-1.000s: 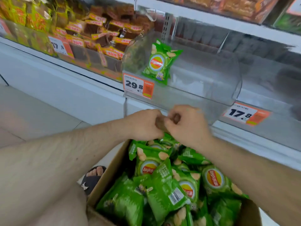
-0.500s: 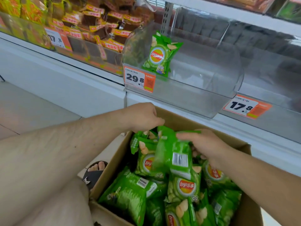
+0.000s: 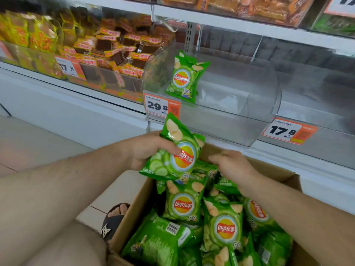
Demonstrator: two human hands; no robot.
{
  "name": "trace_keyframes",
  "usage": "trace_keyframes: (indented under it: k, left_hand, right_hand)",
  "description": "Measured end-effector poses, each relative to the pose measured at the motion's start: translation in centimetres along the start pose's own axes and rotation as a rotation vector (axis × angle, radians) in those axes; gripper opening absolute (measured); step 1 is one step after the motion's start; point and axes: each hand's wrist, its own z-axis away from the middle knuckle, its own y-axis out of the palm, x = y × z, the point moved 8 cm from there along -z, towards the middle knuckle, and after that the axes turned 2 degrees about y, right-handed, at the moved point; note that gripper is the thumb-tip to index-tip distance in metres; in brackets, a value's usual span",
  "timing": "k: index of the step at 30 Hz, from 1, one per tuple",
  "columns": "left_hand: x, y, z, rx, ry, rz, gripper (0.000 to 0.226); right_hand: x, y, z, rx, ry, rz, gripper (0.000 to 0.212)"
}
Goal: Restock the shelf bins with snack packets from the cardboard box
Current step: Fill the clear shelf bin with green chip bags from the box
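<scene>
An open cardboard box at the bottom holds several green Lay's snack packets. My left hand grips one green packet upright above the box's far left corner, just below the 29.8 price label. My right hand hangs over the packets at the back of the box with its fingers curled; whether it grips one is hidden. Above stands a clear plastic shelf bin with one green packet leaning in its left end.
Left of the clear bin, another bin is full of brown and orange snack packets, with yellow packets beyond. A 17.8 price tag marks the shelf to the right. My sandalled foot rests on the tiled floor beside the box.
The packet that my right hand lifted from the box is now in my left hand and sits higher, nearer the bin. My right hand has dropped back over the box.
</scene>
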Motion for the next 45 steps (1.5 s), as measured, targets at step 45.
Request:
trace_keyframes:
  k: [45]
  left_hand:
    - [-4.0,5.4,0.5,0.059,0.162,0.168,0.063]
  right_hand:
    - [6.0,-0.4,5.5,0.419,-0.078,-0.831,0.060]
